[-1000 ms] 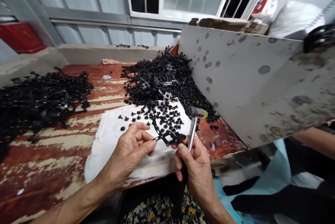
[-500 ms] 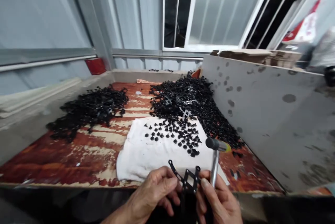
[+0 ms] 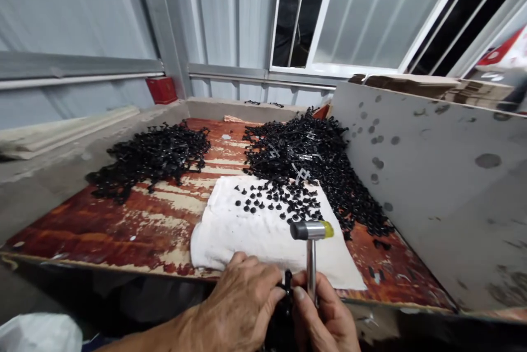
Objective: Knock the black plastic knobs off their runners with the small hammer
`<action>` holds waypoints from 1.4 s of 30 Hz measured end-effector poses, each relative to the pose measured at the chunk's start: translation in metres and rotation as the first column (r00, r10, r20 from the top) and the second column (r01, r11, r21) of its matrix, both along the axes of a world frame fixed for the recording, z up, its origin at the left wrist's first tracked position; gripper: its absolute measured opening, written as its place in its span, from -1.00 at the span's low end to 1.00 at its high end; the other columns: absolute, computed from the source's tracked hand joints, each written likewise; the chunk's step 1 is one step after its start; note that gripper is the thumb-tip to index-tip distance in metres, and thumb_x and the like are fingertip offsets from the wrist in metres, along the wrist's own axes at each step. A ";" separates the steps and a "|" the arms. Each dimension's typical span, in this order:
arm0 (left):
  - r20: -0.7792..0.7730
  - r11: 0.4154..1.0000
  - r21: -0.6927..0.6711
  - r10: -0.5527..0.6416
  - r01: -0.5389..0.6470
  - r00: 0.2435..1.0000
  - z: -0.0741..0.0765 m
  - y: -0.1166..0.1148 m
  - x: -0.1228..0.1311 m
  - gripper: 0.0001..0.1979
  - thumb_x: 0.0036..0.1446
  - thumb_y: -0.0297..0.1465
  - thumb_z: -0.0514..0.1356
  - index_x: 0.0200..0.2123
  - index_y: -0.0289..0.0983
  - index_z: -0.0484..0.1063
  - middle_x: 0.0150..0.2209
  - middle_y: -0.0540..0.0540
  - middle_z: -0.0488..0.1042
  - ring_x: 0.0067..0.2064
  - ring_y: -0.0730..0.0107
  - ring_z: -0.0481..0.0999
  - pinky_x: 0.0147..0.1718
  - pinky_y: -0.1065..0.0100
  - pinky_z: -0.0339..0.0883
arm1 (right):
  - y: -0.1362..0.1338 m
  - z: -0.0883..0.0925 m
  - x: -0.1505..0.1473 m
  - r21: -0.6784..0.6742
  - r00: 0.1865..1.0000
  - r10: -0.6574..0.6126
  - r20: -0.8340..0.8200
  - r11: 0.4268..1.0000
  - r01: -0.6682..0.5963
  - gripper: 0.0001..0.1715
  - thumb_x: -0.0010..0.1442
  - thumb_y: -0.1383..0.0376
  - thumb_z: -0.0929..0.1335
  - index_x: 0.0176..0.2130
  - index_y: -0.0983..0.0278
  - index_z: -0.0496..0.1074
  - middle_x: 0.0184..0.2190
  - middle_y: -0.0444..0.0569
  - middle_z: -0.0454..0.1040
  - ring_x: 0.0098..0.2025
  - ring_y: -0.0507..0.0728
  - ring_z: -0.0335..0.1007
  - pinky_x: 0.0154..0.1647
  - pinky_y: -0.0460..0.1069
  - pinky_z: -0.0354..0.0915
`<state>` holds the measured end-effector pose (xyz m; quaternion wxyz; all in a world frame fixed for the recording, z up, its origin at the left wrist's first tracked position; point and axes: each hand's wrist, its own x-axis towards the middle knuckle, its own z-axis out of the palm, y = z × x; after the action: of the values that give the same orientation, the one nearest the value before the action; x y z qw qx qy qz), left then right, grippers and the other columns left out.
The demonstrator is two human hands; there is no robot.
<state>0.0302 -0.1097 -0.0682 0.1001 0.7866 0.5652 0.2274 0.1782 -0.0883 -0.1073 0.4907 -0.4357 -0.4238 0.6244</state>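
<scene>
My left hand is closed, its thumb and fingers pinching a small black hinged metal linkage near the table's front edge. My right hand grips the same part from the other side. A small mallet with a metal handle, one dark grey face and one yellow face, also stays in the right hand, its head standing up above the fingers. Most of the linkage is hidden by the hands. Beyond them, several small black round-headed pieces are spread over a white cloth.
Black metal parts form a large pile at the back right and a smaller pile at the left. The worn red table has a grey board along its right side. A red box stands in the far left corner.
My hands have come closer together, and the linkage, spread open before, now shows as a narrow upright shape. The mallet head has shifted left. The view has turned slightly left.
</scene>
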 end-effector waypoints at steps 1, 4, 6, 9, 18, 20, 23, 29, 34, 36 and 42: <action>0.014 1.000 -0.013 0.009 -0.009 1.000 -0.004 0.000 -0.003 -0.79 0.22 -0.47 0.04 -0.24 -0.20 0.47 -0.30 -0.17 0.58 -0.29 0.14 0.56 -0.14 0.12 0.40 | 0.000 0.000 -0.001 -0.005 1.000 0.008 0.013 1.000 -0.008 -0.56 -0.01 -0.06 0.49 -0.37 0.24 0.48 -0.54 -0.14 0.31 -0.50 0.03 0.16 -0.49 -0.10 0.23; 0.099 1.000 0.000 0.002 -0.002 0.995 -0.016 -0.001 -0.019 -0.77 0.23 -0.39 0.04 -0.24 -0.12 0.52 -0.32 -0.13 0.59 -0.32 0.15 0.56 -0.22 0.18 0.41 | 0.001 -0.001 -0.009 -0.020 1.000 0.005 -0.030 1.000 -0.005 -0.53 -0.02 -0.09 0.48 -0.35 0.24 0.46 -0.49 -0.12 0.37 -0.47 0.04 0.21 -0.45 -0.10 0.25; 0.177 0.998 0.057 -0.038 0.028 0.983 -0.024 0.002 -0.036 -0.74 0.21 -0.36 0.07 -0.12 -0.03 0.53 -0.23 -0.11 0.61 -0.22 0.13 0.58 -0.13 0.21 0.41 | 0.002 -0.004 -0.019 -0.008 0.996 0.015 -0.093 1.000 -0.016 -0.52 -0.03 -0.10 0.48 -0.36 0.24 0.46 -0.52 -0.15 0.35 -0.48 0.02 0.19 -0.43 -0.11 0.24; 0.219 0.993 0.025 -0.121 0.118 0.968 -0.032 0.014 -0.055 -0.71 0.17 -0.31 0.11 -0.08 0.10 0.51 -0.30 -0.01 0.62 -0.32 0.19 0.57 -0.30 0.31 0.41 | 0.008 -0.009 -0.034 0.026 0.991 0.074 -0.109 0.997 -0.071 -0.50 -0.03 -0.12 0.47 -0.40 0.24 0.44 -0.59 -0.20 0.26 -0.53 0.00 0.12 -0.49 -0.13 0.17; 0.272 0.916 -0.401 0.140 -0.020 0.952 -0.003 0.022 -0.043 -0.71 0.23 -0.25 -0.04 -0.36 -0.18 0.44 -0.48 -0.04 0.45 -0.39 0.28 0.45 -0.38 0.36 0.22 | 0.008 0.005 -0.018 -0.176 0.996 0.090 -0.013 0.980 -0.090 -0.39 -0.01 -0.16 0.46 -0.23 0.27 0.41 -0.69 -0.29 0.19 -0.66 -0.09 -0.05 -0.63 -0.18 -0.07; 0.308 0.892 -0.447 0.226 -0.069 0.924 0.000 0.031 -0.061 -0.70 0.22 -0.22 -0.06 -0.43 -0.22 0.35 -0.52 0.00 0.36 -0.43 0.34 0.36 -0.41 0.37 0.16 | 0.015 0.010 -0.014 -0.168 0.990 0.112 0.091 0.981 -0.096 -0.33 0.01 -0.21 0.42 -0.19 0.28 0.39 -0.72 -0.31 0.16 -0.71 -0.11 -0.07 -0.66 -0.19 -0.13; 0.374 0.903 -0.405 0.303 -0.140 0.876 0.001 0.051 -0.094 -0.68 0.12 -0.13 -0.01 -0.52 -0.23 0.24 -0.58 0.06 0.24 -0.47 0.39 0.25 -0.45 0.39 0.09 | 0.027 0.013 -0.013 -0.123 0.985 0.086 0.150 0.990 -0.068 -0.33 0.05 -0.21 0.39 -0.17 0.30 0.39 -0.69 -0.27 0.24 -0.71 -0.11 0.00 -0.66 -0.20 -0.08; 0.435 0.888 -0.422 0.374 -0.181 0.819 -0.006 0.089 -0.126 -0.67 -0.01 -0.09 0.03 -0.58 -0.22 0.17 -0.61 0.08 0.17 -0.54 0.47 0.12 -0.53 0.42 -0.01 | 0.047 0.001 -0.016 -0.112 0.971 0.185 0.154 0.979 -0.169 -0.37 0.08 -0.17 0.38 -0.15 0.30 0.37 -0.67 -0.24 0.30 -0.72 -0.09 0.06 -0.69 -0.19 -0.01; 0.417 0.874 -0.437 0.407 -0.213 0.813 -0.007 0.094 -0.128 -0.68 -0.06 -0.10 0.05 -0.61 -0.22 0.14 -0.63 0.09 0.13 -0.55 0.49 0.09 -0.55 0.44 -0.01 | 0.050 0.001 -0.018 -0.136 0.977 0.142 0.159 0.983 -0.121 -0.48 0.12 -0.10 0.39 -0.20 0.29 0.38 -0.68 -0.20 0.36 -0.72 -0.10 0.07 -0.65 -0.18 -0.02; 0.429 0.871 -0.441 0.418 -0.218 0.801 -0.008 0.095 -0.129 -0.68 -0.05 -0.11 0.05 -0.61 -0.22 0.15 -0.63 0.09 0.14 -0.56 0.49 0.11 -0.55 0.44 0.00 | 0.050 0.003 -0.019 -0.152 0.977 0.133 0.167 0.983 -0.108 -0.50 0.13 -0.07 0.39 -0.20 0.29 0.39 -0.67 -0.18 0.37 -0.72 -0.11 0.06 -0.64 -0.17 -0.03; 0.434 0.850 -0.475 0.450 -0.227 0.780 -0.008 0.098 -0.128 -0.71 -0.04 -0.16 0.05 -0.62 -0.23 0.17 -0.65 0.09 0.15 -0.58 0.51 0.14 -0.56 0.45 -0.02 | 0.050 0.004 -0.020 -0.174 0.979 0.123 0.161 0.980 -0.094 -0.52 0.13 -0.05 0.40 -0.21 0.29 0.40 -0.61 -0.13 0.43 -0.71 -0.12 0.06 -0.64 -0.18 -0.04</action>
<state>-0.0982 -0.0118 -0.0765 0.3658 0.5380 0.6837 0.3305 0.1585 -0.0387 -0.1038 0.3794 -0.5032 -0.4343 0.6436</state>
